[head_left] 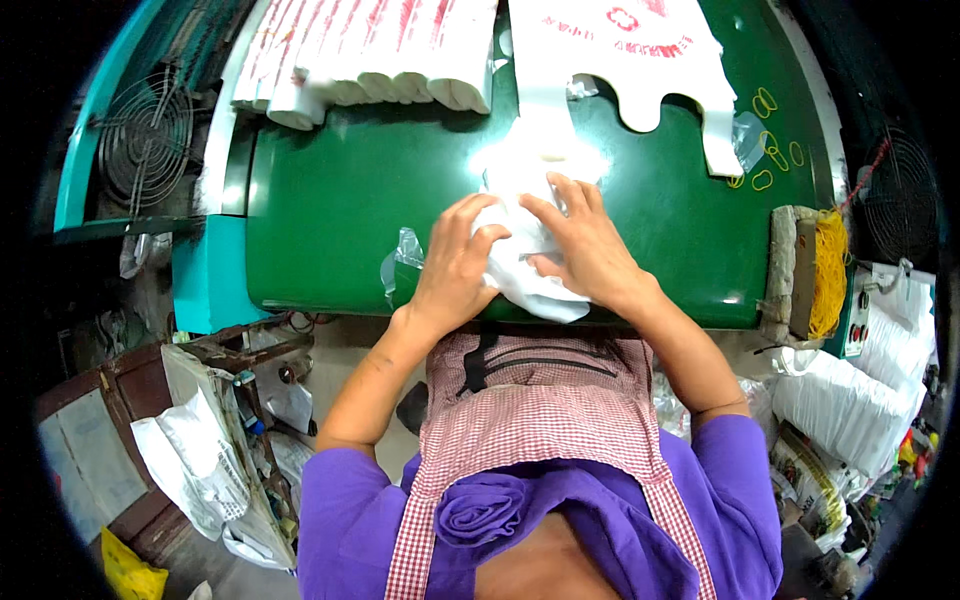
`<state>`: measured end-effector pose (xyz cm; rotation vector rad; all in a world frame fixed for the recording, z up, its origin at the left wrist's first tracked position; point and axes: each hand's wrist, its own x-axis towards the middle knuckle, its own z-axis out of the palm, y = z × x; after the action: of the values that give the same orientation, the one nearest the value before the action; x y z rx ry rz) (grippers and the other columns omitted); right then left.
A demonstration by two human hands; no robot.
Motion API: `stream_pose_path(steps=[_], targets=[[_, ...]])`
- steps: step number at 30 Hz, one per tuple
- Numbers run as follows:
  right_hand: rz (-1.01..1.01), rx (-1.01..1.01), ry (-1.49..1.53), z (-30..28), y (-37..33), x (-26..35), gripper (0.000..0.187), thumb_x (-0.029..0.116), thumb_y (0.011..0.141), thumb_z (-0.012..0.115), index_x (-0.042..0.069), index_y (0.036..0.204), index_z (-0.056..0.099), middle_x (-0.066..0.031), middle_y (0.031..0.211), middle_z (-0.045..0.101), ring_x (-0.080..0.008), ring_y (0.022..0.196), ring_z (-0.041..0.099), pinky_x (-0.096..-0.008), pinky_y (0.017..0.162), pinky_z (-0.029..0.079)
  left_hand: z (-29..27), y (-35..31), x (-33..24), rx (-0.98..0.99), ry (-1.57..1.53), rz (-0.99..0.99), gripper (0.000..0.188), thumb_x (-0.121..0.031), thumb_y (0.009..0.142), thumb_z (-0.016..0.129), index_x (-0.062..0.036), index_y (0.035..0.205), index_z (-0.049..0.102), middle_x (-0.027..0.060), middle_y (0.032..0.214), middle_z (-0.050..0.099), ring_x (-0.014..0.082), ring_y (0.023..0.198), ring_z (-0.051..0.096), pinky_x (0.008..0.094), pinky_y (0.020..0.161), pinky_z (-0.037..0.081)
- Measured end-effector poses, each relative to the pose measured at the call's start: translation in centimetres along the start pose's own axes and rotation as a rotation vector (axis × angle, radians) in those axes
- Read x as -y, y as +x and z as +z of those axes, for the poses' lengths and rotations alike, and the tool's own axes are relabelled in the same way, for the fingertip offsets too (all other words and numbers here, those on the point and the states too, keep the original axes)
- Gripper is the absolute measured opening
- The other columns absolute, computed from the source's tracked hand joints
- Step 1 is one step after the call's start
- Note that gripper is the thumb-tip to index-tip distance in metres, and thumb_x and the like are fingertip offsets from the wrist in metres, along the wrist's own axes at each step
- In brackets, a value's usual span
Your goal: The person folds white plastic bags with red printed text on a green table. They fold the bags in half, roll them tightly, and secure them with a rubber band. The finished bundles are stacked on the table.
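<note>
A crumpled bundle of white plastic bag (530, 262) lies at the near edge of the green tabletop, in front of my body. My left hand (458, 255) presses on its left side with the fingers curled over it. From the right, my right hand (590, 240) grips the same bundle, fingers bent and thumb against the plastic. A glare hides some of the bundle's far end, which reaches toward a flat white vest-style plastic bag (630, 60) with red print. Whether the two are joined I cannot tell.
Rolled white bags with red print (370, 50) lie in a row at the far left. Yellow rubber bands (770, 150) are scattered at the right, and a thick bunch of them (828, 275) hangs on a block at the table's right edge. Stacked white bags (850, 400) stand below right.
</note>
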<state>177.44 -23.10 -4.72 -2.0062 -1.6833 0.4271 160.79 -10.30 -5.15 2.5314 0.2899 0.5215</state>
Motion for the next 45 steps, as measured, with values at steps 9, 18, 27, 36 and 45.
stream_pose_path(steps=[9,18,27,36,45], targets=[[0.011,0.126,0.073,-2.1,-0.6,2.9,0.099,0.034,0.07,0.077,0.018,0.149,0.02,-0.0324,0.148,0.018,-0.0504,0.138,0.014,-0.0548,0.112,0.02,-0.9,-8.8,-0.8,-0.058,0.304,-0.321,0.09,-0.028,0.073,0.072,-0.0087,0.148,0.025,0.0237,0.154,0.014,0.0411,0.142,0.014,0.0546,0.111,0.017],[-0.078,-0.418,0.674,1.9,-0.3,-1.0,0.041,0.02,0.077,0.066,0.004,0.113,0.054,-0.0136,0.101,0.06,-0.0304,0.092,0.059,-0.0369,0.08,0.049,3.4,3.4,-7.4,-0.269,-0.362,-0.219,0.064,0.0,0.074,0.054,0.0014,0.136,0.04,0.0183,0.138,0.041,0.0315,0.132,0.037,0.0412,0.112,0.025],[0.359,-0.848,0.455,-13.1,-21.4,-18.2,0.038,0.017,0.087,0.061,0.004,0.122,0.053,-0.0112,0.112,0.061,-0.0177,0.106,0.056,-0.0321,0.089,0.047,8.1,10.2,-11.4,-0.141,-0.131,0.522,0.045,0.0,0.08,0.055,-0.0039,0.124,0.052,0.0253,0.132,0.048,0.0423,0.119,0.049,0.0491,0.099,0.04],[1.549,-0.706,-0.234,-16.4,-48.2,-38.9,0.038,0.018,0.085,0.063,0.002,0.119,0.054,-0.0146,0.11,0.062,-0.0237,0.103,0.058,-0.0353,0.087,0.048,8.0,18.0,0.3,-0.15,0.522,0.174,0.045,-0.02,0.09,0.058,-0.0101,0.133,0.051,0.0158,0.144,0.038,0.0349,0.136,0.03,0.0497,0.111,0.02],[1.55,-0.475,-0.308,-12.2,-44.0,-46.1,0.039,0.019,0.083,0.065,0.0,0.115,0.055,-0.0179,0.107,0.063,-0.0297,0.1,0.06,-0.0385,0.084,0.048,5.7,19.3,13.0,0.018,1.142,-0.084,0.052,-0.018,0.091,0.044,-0.0094,0.142,0.038,0.0078,0.151,0.032,0.031,0.139,0.028,0.0487,0.112,0.02]])
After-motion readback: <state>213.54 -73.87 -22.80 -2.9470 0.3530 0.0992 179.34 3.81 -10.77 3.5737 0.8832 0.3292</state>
